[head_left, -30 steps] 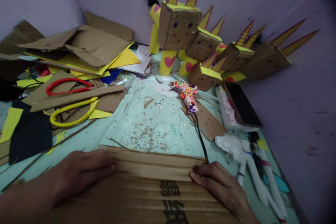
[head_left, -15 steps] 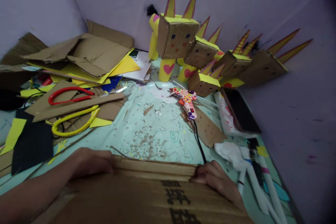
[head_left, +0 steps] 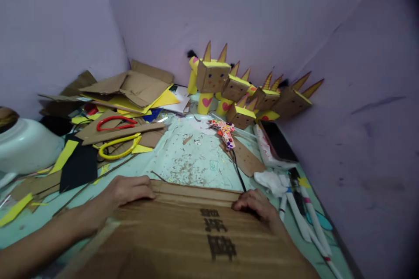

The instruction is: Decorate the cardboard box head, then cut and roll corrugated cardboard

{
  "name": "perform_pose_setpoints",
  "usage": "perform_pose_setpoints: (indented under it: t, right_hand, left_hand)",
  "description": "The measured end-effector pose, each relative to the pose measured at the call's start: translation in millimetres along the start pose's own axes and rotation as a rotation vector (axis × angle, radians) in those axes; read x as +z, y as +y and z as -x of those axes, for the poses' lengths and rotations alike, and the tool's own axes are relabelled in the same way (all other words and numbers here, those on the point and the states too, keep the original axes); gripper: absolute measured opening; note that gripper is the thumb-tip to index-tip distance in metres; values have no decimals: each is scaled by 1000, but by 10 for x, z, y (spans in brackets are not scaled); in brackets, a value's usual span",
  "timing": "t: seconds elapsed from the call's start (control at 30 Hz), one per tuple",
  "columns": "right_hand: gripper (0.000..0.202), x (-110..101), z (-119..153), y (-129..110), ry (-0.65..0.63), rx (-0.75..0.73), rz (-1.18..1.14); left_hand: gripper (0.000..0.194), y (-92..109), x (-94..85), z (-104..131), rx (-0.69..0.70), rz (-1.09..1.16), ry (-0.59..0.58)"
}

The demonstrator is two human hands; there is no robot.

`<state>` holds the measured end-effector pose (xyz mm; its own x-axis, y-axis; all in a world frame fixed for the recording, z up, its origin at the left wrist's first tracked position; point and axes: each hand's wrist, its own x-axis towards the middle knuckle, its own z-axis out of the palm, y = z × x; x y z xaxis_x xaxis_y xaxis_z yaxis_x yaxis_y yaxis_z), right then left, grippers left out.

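Here a big brown cardboard sheet (head_left: 196,235) is laid flat at the near edge of the table (head_left: 196,157), ribbed along its far edge, with black printed characters near the middle. It is pressed down at that far edge by both hands: the left hand (head_left: 127,189) is laid palm-down on the left corner with fingers curled over the rim, and the right hand (head_left: 255,205) is bent over the right corner, fingertips tucked on the edge; neither is closed around anything.

Left of the sheet a pile of cardboard scraps and yellow paper (head_left: 127,93) is stacked, with red-handled scissors (head_left: 114,123) and yellow-handled scissors (head_left: 118,146) on it. A white bowl-like object (head_left: 26,144) is seen at far left. At the back a row of cardboard box figures (head_left: 242,91) with yellow spikes is lined against the wall. A patterned glue gun (head_left: 225,130) is lying mid-table, its black cord (head_left: 237,170) run down to the sheet beside the right hand. A phone (head_left: 278,141) and white pens (head_left: 301,218) are crowded along the right edge.

Open tabletop is left only between the sheet and the glue gun, littered with crumbs.
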<state>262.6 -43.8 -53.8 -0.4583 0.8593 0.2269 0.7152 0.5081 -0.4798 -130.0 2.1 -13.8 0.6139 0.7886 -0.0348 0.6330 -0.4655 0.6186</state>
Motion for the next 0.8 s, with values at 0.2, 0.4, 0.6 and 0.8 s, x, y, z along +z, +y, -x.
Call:
perform_pose_setpoints:
  t: [0.2,0.4,0.6,0.8]
  right_hand:
    - [26,-230,167,-265,73,29,-76]
    - [25,-600,231,-404,158,103,24]
    - [21,-597,-355,-718,-67,220,52]
    - [16,-252,-791,-817,-306,315,125]
  left_hand:
    - [26,93,-58,64,267,-98,12]
    - [39,102,-239,197,256,-130,-104]
    - [47,244,-522,41,238,-216,149]
    - [21,769,-159,-562,28,-344,-136]
